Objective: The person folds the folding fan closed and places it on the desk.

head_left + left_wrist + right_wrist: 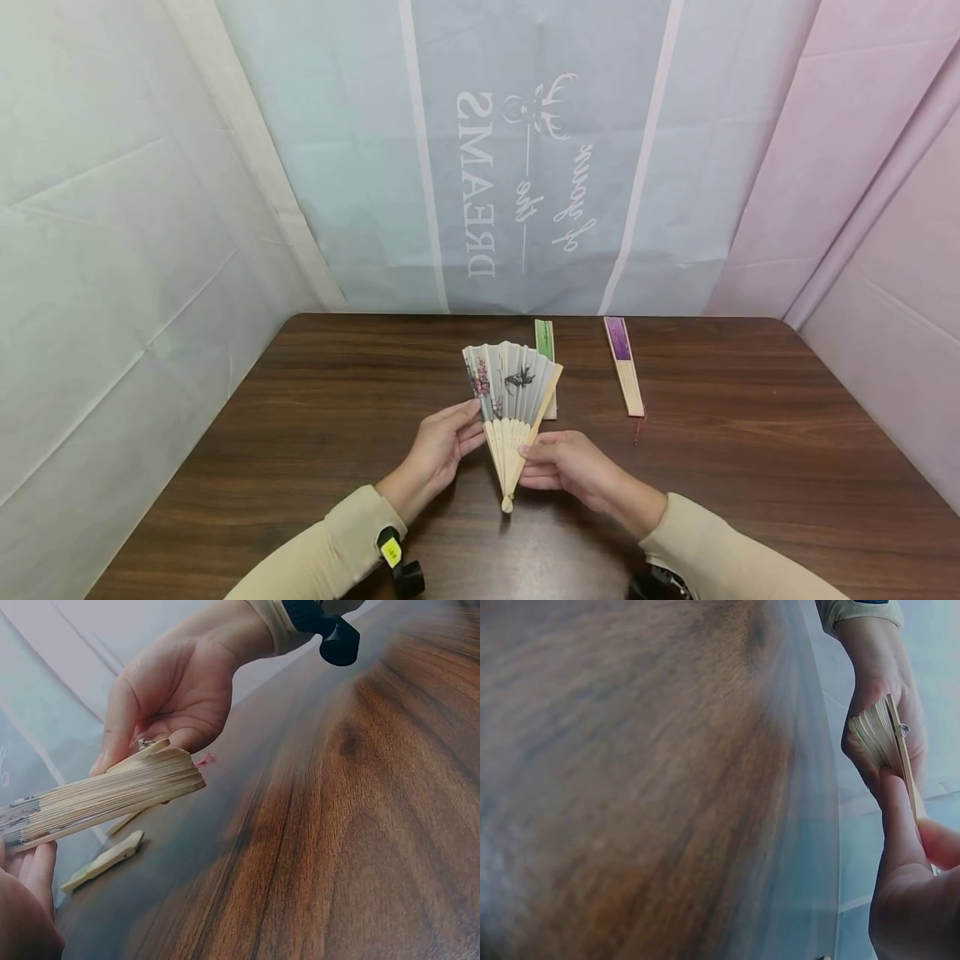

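Note:
A partly spread folding fan (512, 392) with pale wooden ribs and a grey leaf, painted with pink blossoms and a dark bird-like figure, is held up over the table. My left hand (444, 446) grips its left edge, thumb in front at the leaf. Lower on the right side, my right hand (564, 468) pinches the outer rib between thumb and fingers. The ribs meet at a pivot at the bottom. In the left wrist view, the ribs of the fan (112, 791) appear edge-on, with the right hand (176, 697) beyond them.
Behind the held fan lies a folded green fan (544, 337), partly covered by it. A folded purple fan (624, 367) with a red tassel (638, 431) lies farther right. The dark wooden table (337, 400) ends at a hanging cloth (360, 167) at the back.

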{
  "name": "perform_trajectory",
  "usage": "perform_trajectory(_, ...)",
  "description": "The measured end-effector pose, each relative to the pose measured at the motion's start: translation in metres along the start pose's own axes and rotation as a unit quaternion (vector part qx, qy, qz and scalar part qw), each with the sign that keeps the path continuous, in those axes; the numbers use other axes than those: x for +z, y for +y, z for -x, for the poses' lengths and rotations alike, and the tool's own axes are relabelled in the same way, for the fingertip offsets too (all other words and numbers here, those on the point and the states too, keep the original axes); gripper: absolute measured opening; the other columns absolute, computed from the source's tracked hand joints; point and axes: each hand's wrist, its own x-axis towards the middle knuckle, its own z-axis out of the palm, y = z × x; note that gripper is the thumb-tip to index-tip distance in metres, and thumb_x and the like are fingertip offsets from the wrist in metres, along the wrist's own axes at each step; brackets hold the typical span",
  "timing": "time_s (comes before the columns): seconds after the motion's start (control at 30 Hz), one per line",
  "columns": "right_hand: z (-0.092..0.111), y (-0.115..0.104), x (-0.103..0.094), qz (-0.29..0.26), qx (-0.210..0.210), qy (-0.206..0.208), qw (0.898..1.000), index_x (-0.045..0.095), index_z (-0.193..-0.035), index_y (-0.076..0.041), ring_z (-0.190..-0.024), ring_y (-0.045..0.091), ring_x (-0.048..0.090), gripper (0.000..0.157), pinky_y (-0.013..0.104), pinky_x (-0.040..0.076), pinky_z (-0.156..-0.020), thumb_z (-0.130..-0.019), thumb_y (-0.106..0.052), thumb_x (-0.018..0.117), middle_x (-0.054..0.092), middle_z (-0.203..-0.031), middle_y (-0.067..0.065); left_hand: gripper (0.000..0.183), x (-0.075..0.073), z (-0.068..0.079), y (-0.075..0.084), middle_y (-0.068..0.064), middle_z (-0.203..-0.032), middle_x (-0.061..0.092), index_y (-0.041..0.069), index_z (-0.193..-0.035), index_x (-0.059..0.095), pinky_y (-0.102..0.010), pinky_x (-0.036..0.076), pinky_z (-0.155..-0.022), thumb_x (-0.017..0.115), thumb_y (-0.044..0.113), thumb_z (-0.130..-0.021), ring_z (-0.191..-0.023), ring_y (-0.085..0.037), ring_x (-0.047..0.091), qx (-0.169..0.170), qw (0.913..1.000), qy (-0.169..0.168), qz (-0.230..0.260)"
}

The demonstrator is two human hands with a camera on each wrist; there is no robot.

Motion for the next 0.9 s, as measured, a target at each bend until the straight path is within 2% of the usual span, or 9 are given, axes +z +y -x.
perform_trajectory(0.4,0.001,-0.006,0.004,0.013,0.003,0.007,1.0,0.062,-0.091,0.001,-0.077,0.017,0.069,0.011,0.037,0.058,-0.079,-0.088,-0.009,0.059,0.071,-0.082,0.009,0.042,0.001,0.001,0.0,-0.016,-0.1,0.069,-0.015,-0.122,0.048,-0.032,0.056,-0.083,0.058,0.012,-0.091,-0.087,-0.017,0.068,0.0,0.9999,-0.001,-0.013)
perform_trajectory(0.63,-0.008,-0.006,0.013,0.016,-0.004,0.023,1.0,0.062,-0.087,0.0,-0.076,0.017,0.069,0.009,0.037,0.058,-0.079,-0.087,-0.009,0.06,0.071,-0.081,0.009,0.042,-0.007,-0.008,0.005,-0.009,-0.091,0.07,-0.014,-0.12,0.049,-0.031,0.056,-0.083,0.06,0.012,-0.089,-0.084,-0.015,0.068,-0.009,0.9997,-0.014,-0.016)
perform_trajectory(0.9,-0.019,-0.003,0.022,0.02,-0.015,0.042,0.999,0.061,-0.084,-0.001,-0.076,0.017,0.068,0.01,0.037,0.058,-0.078,-0.088,-0.009,0.059,0.07,-0.081,0.01,0.045,-0.018,-0.018,0.01,-0.005,-0.09,0.07,-0.015,-0.119,0.05,-0.032,0.057,-0.082,0.063,0.014,-0.088,-0.086,-0.016,0.067,-0.008,0.9991,-0.035,-0.024)
